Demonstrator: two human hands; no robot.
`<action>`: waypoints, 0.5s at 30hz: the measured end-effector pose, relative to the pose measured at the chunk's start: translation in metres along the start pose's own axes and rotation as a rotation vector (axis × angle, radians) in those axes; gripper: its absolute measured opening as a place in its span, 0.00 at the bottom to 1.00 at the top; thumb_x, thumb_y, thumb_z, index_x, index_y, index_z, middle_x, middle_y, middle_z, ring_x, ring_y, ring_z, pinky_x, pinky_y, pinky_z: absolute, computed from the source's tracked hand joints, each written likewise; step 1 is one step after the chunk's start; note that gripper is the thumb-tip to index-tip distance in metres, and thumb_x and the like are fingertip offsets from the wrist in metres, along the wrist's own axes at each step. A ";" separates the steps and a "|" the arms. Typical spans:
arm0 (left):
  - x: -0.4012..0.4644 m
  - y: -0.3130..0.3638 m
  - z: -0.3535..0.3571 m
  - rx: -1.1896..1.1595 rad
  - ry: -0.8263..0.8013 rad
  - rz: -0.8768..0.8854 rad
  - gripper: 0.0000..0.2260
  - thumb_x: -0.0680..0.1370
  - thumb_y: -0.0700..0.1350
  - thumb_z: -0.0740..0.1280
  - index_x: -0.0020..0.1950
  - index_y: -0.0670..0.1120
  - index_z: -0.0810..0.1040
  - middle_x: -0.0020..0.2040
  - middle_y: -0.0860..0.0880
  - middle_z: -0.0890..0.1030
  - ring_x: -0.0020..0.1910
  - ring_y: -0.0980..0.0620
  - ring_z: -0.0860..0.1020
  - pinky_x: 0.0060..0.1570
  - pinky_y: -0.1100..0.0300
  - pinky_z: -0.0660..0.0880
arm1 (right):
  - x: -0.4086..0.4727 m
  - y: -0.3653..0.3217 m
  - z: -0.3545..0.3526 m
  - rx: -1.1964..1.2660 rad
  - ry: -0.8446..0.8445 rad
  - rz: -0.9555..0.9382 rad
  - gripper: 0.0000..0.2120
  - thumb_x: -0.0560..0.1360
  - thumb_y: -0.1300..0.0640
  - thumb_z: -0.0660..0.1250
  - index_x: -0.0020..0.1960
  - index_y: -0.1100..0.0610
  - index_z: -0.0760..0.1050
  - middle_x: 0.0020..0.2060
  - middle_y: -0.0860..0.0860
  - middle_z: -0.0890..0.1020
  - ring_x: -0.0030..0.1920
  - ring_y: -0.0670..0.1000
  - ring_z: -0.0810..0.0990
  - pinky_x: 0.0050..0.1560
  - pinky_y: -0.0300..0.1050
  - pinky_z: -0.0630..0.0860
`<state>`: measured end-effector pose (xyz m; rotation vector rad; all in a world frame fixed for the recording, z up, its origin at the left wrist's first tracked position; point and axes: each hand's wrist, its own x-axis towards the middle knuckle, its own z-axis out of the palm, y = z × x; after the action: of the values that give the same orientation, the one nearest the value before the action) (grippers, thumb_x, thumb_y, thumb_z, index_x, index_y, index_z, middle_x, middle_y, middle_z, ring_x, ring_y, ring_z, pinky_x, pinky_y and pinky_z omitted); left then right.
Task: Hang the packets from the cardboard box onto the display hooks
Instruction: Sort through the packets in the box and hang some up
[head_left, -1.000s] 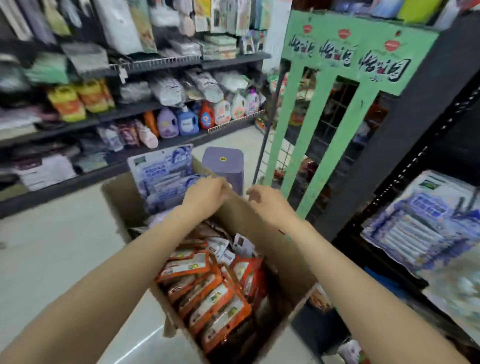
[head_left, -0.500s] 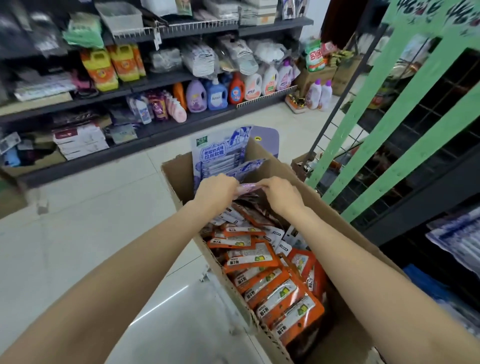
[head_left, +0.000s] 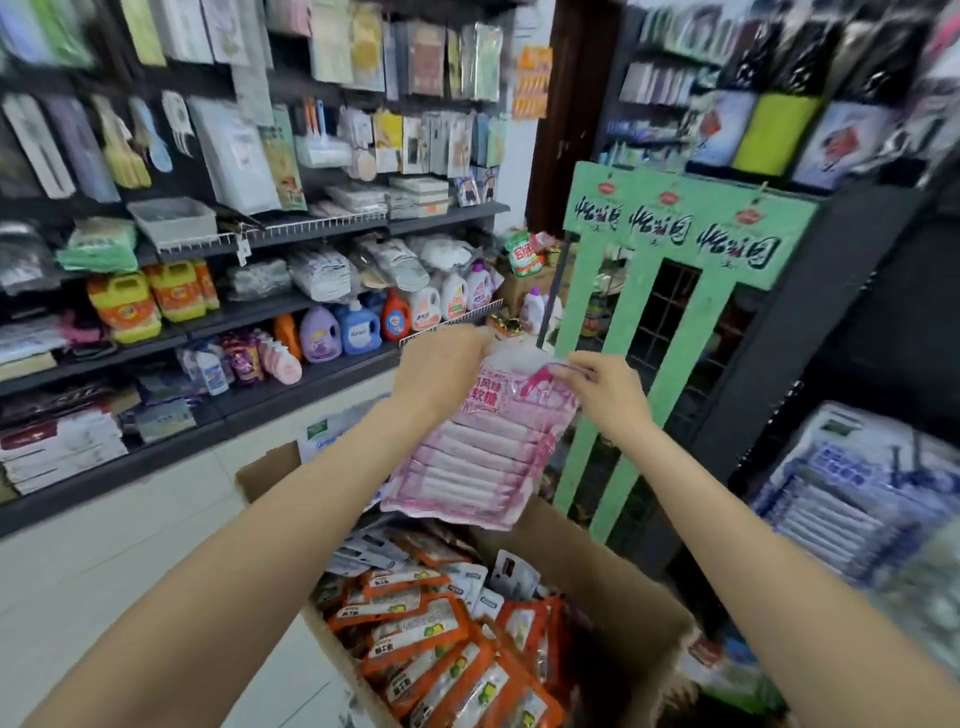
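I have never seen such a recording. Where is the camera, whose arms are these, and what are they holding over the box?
There is no machine here. The camera sits on a person's head and looks forward and down, so the two bare arms are that person's own. This is the only view. The left hand and the right hand each hold the top edge of a pink packet, which hangs above an open cardboard box. Inside the box lie many orange packets. Behind stand shop shelves with detergent bottles, and at the right a green display rack and hanging blue packets.
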<state>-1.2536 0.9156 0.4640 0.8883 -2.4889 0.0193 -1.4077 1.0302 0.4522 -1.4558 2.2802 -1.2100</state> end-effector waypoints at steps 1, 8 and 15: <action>0.009 0.015 -0.006 -0.006 0.033 0.028 0.08 0.80 0.38 0.58 0.52 0.46 0.77 0.48 0.45 0.80 0.47 0.42 0.78 0.40 0.51 0.71 | -0.001 0.000 -0.017 0.032 0.040 0.013 0.11 0.78 0.55 0.66 0.42 0.61 0.80 0.41 0.59 0.83 0.44 0.57 0.80 0.46 0.50 0.73; 0.056 0.122 -0.025 -0.108 0.124 0.213 0.08 0.79 0.38 0.58 0.44 0.49 0.73 0.44 0.47 0.79 0.40 0.45 0.74 0.36 0.55 0.67 | -0.034 0.024 -0.126 0.087 0.230 0.021 0.12 0.78 0.53 0.65 0.41 0.60 0.80 0.38 0.47 0.81 0.45 0.45 0.78 0.52 0.40 0.68; 0.066 0.224 0.004 -0.290 -0.005 0.339 0.08 0.80 0.40 0.57 0.48 0.46 0.76 0.43 0.44 0.79 0.43 0.43 0.76 0.37 0.57 0.65 | -0.073 0.087 -0.198 0.032 0.403 0.122 0.15 0.75 0.50 0.68 0.33 0.56 0.78 0.29 0.46 0.80 0.37 0.41 0.79 0.43 0.44 0.73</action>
<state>-1.4333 1.0520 0.5235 0.3446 -2.5323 -0.2233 -1.5356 1.2128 0.5004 -1.1212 2.5385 -1.6124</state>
